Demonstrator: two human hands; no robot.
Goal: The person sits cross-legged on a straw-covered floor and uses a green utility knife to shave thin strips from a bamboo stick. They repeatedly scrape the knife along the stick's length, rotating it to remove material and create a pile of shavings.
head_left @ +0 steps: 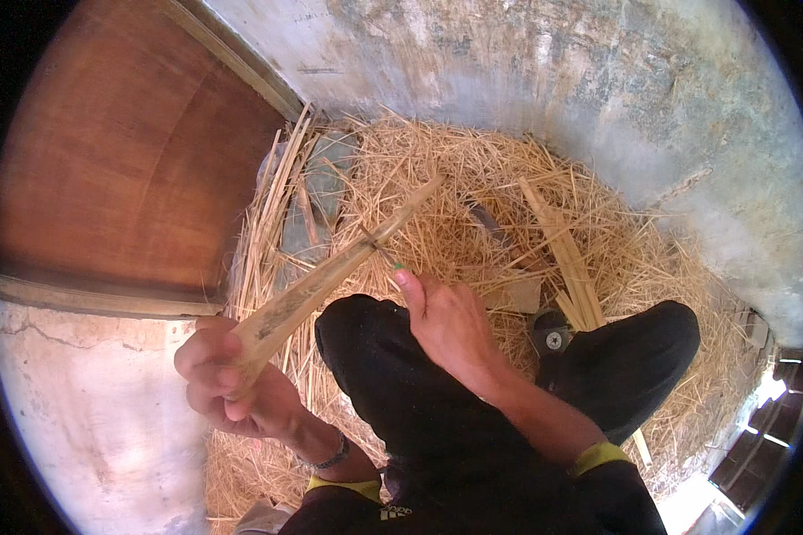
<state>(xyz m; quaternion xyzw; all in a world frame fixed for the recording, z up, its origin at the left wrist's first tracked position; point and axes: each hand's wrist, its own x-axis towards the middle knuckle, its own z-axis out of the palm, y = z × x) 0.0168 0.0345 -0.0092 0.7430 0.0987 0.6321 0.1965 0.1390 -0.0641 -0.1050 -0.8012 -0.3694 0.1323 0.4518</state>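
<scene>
My left hand [227, 379] grips the thick end of a long bamboo strip [330, 272] that slants up and to the right over my knee. My right hand [446, 321] is closed around a small knife whose thin blade [376, 242] meets the strip about halfway along it. Most of the knife is hidden inside the fist. Both forearms come in from the lower edge, over my black trousers [393, 374].
A heap of dry straw [473, 187] covers the ground ahead. Several flat bamboo strips [567, 254] lie on it at the right, more stand at the left [277, 192]. A brown wooden door [125, 152] is at the left, a plaster wall [553, 71] behind.
</scene>
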